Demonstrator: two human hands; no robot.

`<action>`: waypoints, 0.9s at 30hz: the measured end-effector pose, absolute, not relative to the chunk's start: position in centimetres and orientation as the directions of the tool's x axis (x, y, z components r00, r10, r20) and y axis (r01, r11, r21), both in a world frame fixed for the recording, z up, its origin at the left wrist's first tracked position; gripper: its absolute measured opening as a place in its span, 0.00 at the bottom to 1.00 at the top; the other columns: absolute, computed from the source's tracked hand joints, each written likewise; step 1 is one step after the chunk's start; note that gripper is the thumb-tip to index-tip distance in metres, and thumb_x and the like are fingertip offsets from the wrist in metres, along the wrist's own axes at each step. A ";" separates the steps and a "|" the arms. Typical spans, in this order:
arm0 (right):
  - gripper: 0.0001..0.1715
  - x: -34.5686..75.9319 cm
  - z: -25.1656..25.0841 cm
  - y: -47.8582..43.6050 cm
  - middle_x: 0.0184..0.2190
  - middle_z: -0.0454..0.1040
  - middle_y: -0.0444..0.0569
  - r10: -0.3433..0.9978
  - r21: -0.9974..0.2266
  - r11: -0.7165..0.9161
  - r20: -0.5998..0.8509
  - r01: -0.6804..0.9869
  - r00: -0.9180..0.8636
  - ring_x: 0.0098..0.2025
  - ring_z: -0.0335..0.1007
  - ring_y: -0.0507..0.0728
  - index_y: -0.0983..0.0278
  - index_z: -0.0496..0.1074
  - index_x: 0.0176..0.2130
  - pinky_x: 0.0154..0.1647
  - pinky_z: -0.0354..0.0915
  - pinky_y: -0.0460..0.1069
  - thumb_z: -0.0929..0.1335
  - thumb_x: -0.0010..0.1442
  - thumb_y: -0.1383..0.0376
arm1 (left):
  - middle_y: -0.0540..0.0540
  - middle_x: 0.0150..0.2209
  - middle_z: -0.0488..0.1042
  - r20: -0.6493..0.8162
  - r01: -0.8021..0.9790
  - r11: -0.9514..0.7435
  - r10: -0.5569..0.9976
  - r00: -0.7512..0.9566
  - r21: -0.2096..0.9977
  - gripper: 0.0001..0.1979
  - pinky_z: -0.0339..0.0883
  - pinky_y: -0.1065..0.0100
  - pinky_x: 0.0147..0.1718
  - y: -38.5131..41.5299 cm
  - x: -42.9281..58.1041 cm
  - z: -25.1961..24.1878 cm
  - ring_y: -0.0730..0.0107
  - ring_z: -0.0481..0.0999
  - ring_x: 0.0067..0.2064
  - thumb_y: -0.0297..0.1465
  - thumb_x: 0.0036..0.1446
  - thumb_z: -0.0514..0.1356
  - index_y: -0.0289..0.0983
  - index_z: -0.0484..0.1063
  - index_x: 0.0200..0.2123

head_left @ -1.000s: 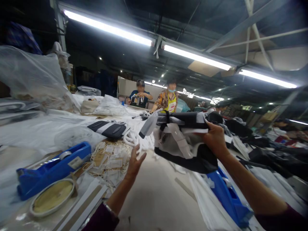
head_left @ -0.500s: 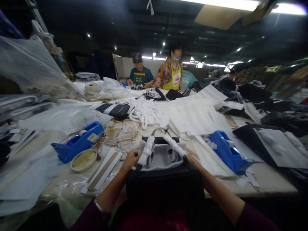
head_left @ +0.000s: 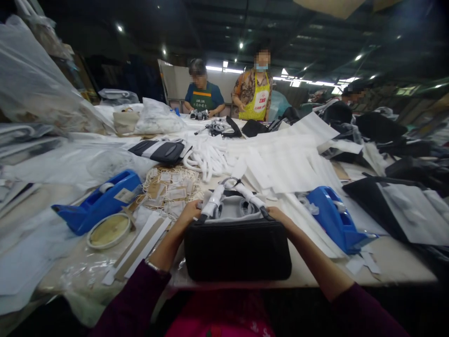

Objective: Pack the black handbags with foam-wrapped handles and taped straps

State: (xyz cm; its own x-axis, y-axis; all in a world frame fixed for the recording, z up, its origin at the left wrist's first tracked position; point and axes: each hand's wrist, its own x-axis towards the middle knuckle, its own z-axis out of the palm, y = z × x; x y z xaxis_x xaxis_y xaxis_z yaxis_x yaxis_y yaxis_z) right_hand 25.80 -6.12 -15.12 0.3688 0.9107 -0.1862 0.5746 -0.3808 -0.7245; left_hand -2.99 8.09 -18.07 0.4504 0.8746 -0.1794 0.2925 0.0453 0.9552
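A black bag [head_left: 237, 250] stands upright at the table's front edge, directly before me. Its two handles [head_left: 213, 200] are wrapped in white material and rise in an arch, and pale lining shows in the opening between them. At the bag's upper left corner my left hand [head_left: 191, 213] is closed on it, the fingertips partly hidden. My right hand [head_left: 279, 216] grips the upper right corner, its fingers mostly behind the bag.
Blue tape dispensers stand at left [head_left: 100, 201] and right [head_left: 338, 220]. A tape roll [head_left: 109, 230], string tags [head_left: 171, 189] and white foam sheets [head_left: 280, 154] cover the table. Two people [head_left: 204, 98] [head_left: 257, 93] stand at its far side.
The bag now sits more upright, with its front panel facing me in full view. Both hands are slightly higher in the picture. My view has tilted down a little.
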 end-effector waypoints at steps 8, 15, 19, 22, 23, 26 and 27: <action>0.11 23.4 -8.4 -11.0 0.40 0.77 0.47 0.855 -0.636 -0.004 0.399 0.772 0.333 0.42 0.73 0.57 0.60 0.76 0.39 0.45 0.66 0.50 0.65 0.60 0.62 | 0.42 0.50 0.73 0.115 0.246 -0.171 0.967 0.225 0.954 0.21 0.65 0.60 0.51 1.0 -8.0 -14.7 0.60 0.73 0.51 0.40 0.55 0.58 0.38 0.71 0.50; 0.22 15.8 -6.2 -8.2 0.47 0.74 0.48 0.954 -0.443 0.299 0.109 0.845 -0.280 0.45 0.72 0.58 0.59 0.70 0.52 0.45 0.67 0.50 0.71 0.59 0.58 | 0.43 0.55 0.67 0.052 0.036 -0.076 0.892 0.450 0.996 0.29 0.66 0.66 0.48 -3.0 -8.4 -14.8 0.59 0.71 0.50 0.45 0.53 0.63 0.39 0.65 0.55; 0.29 14.2 -7.0 -7.6 0.41 0.74 0.50 0.935 -0.350 0.322 -0.025 0.880 -0.352 0.41 0.71 0.61 0.62 0.71 0.50 0.41 0.67 0.53 0.74 0.53 0.51 | 0.46 0.48 0.68 0.015 -0.061 0.018 0.864 0.503 0.998 0.33 0.67 0.70 0.41 -3.3 -8.1 -15.4 0.65 0.72 0.43 0.39 0.48 0.68 0.42 0.60 0.56; 0.24 13.9 -7.7 -8.4 0.39 0.72 0.50 0.939 -0.326 0.316 -0.029 0.891 -0.344 0.40 0.69 0.60 0.61 0.71 0.49 0.41 0.66 0.53 0.71 0.57 0.52 | 0.46 0.50 0.66 0.035 -0.151 0.029 0.912 0.408 0.988 0.29 0.67 0.70 0.39 -3.4 -8.5 -15.8 0.68 0.72 0.42 0.41 0.49 0.67 0.41 0.63 0.53; 0.23 13.9 -8.0 -8.7 0.39 0.72 0.50 0.940 -0.322 0.317 -0.018 0.892 -0.340 0.41 0.69 0.60 0.61 0.71 0.50 0.41 0.65 0.53 0.71 0.58 0.52 | 0.46 0.48 0.67 0.003 -0.162 0.054 0.943 0.334 0.985 0.24 0.66 0.70 0.39 -3.5 -8.6 -16.0 0.68 0.72 0.41 0.41 0.51 0.65 0.40 0.66 0.50; 0.23 14.2 -8.9 -9.5 0.40 0.71 0.51 0.936 -0.309 0.345 0.044 0.886 -0.349 0.41 0.68 0.59 0.60 0.70 0.50 0.41 0.65 0.53 0.70 0.59 0.53 | 0.48 0.35 0.72 -0.212 -0.211 0.264 0.948 0.238 0.941 0.14 0.64 0.72 0.35 -3.9 -8.7 -16.9 0.72 0.71 0.34 0.41 0.55 0.62 0.35 0.71 0.35; 0.23 14.2 -9.2 -9.6 0.40 0.71 0.50 0.933 -0.304 0.358 0.073 0.882 -0.354 0.41 0.68 0.59 0.60 0.69 0.51 0.41 0.65 0.53 0.71 0.59 0.53 | 0.49 0.30 0.72 -0.283 -0.239 0.357 0.912 0.295 0.903 0.15 0.63 0.73 0.32 -4.1 -8.6 -17.2 0.73 0.70 0.31 0.41 0.54 0.63 0.34 0.71 0.32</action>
State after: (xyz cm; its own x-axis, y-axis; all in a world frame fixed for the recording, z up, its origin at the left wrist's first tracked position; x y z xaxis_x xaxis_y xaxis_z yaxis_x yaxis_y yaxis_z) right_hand 14.25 -9.58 -9.17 -0.3538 0.9325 0.0725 0.8825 0.3585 -0.3045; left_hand -8.57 -4.07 -17.24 0.2952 0.9125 -0.2832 -0.2390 0.3575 0.9028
